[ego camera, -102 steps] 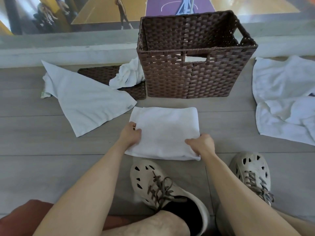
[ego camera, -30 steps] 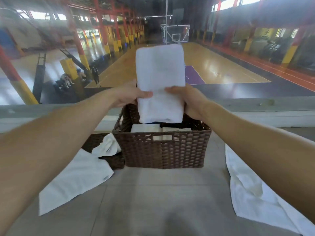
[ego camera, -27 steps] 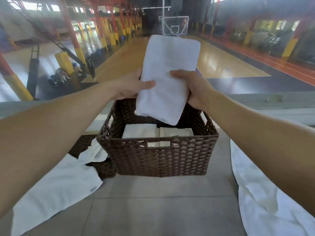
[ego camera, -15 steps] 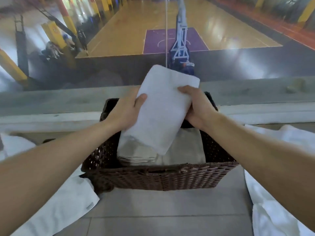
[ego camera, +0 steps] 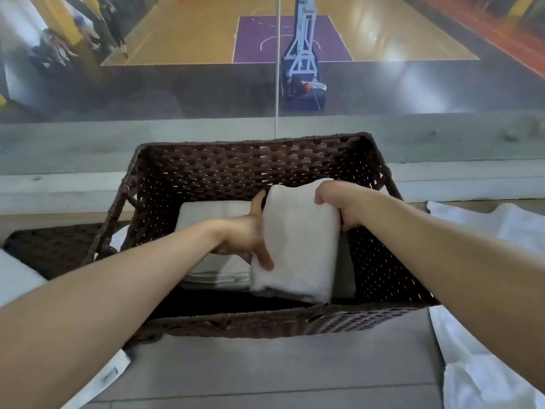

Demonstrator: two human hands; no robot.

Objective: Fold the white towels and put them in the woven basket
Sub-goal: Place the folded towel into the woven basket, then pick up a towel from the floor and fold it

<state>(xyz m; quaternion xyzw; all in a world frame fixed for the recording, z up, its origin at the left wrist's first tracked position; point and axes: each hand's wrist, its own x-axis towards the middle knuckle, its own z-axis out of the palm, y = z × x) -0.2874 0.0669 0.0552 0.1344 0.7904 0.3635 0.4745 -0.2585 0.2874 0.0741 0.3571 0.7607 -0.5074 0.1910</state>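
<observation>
The dark brown woven basket [ego camera: 253,163] stands on the grey floor in front of me, and I look down into it. Both my hands hold a folded white towel [ego camera: 298,246] inside the basket, on its right half. My left hand [ego camera: 247,234] grips the towel's left edge and my right hand [ego camera: 339,202] grips its far right corner. A stack of folded white towels [ego camera: 209,214] lies in the basket's left half, partly hidden by my left wrist. What lies beneath the held towel is hidden.
Unfolded white towels [ego camera: 489,376] lie on the floor to the right. Another white towel [ego camera: 17,276] lies at the left, beside a flat woven lid [ego camera: 53,246]. A low concrete ledge [ego camera: 59,149] runs behind the basket, with a basketball court far below.
Both hands lifted the folded towel off the floor, carried it over the basket and lowered it into the basket's right half. My view tilted down into the basket.
</observation>
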